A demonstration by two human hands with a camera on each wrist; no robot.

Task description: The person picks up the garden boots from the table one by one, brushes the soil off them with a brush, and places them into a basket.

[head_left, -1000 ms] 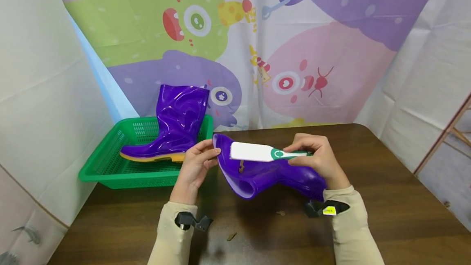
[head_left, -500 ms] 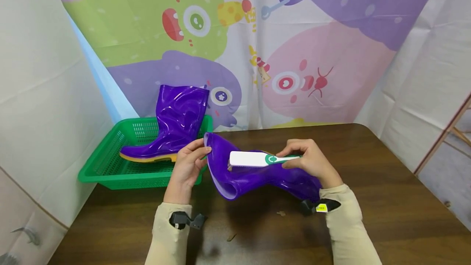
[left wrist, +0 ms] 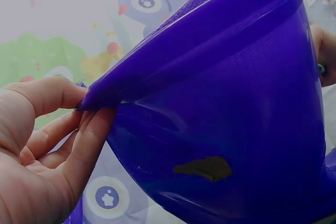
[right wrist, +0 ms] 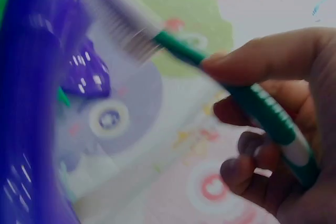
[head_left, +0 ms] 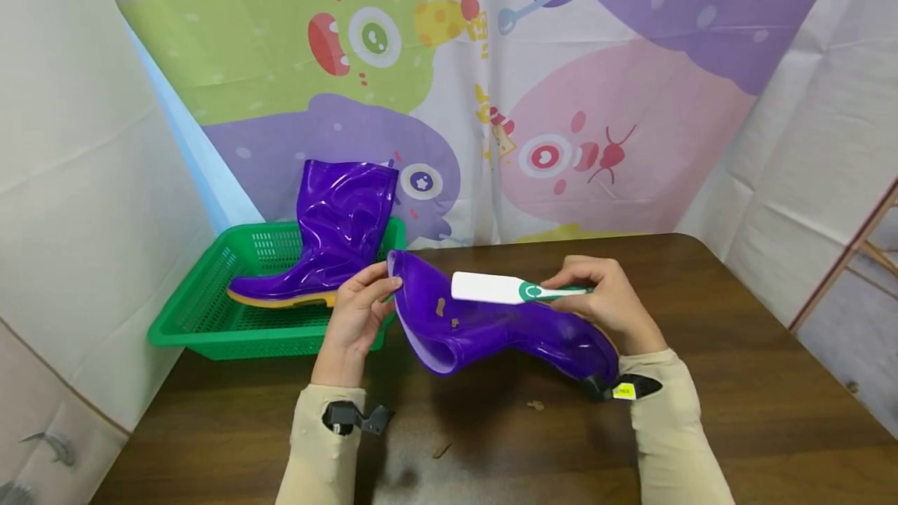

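Observation:
A purple rubber boot (head_left: 484,333) is held tilted above the table, its opening toward the left. My left hand (head_left: 361,318) pinches the rim of the boot between thumb and fingers, also plain in the left wrist view. Brown patches of dirt (head_left: 440,307) cling to the shaft; one brown patch (left wrist: 207,169) shows close up in the left wrist view. My right hand (head_left: 606,298) grips the green handle of a white-headed brush (head_left: 491,287). In the right wrist view the brush's bristles (right wrist: 126,30) are blurred and face the boot; whether they touch it I cannot tell.
A second purple boot (head_left: 344,217) with a yellow sole stands in a green plastic basket (head_left: 281,345) at the left. Small brown bits (head_left: 441,451) lie on the brown wooden table (head_left: 737,380). A cartoon-printed cloth (head_left: 596,100) hangs behind the table.
The left hand and boot have shifted slightly left. The brush first moved left and down over the dirt, then back right and up, uncovering brown patches on the shaft.

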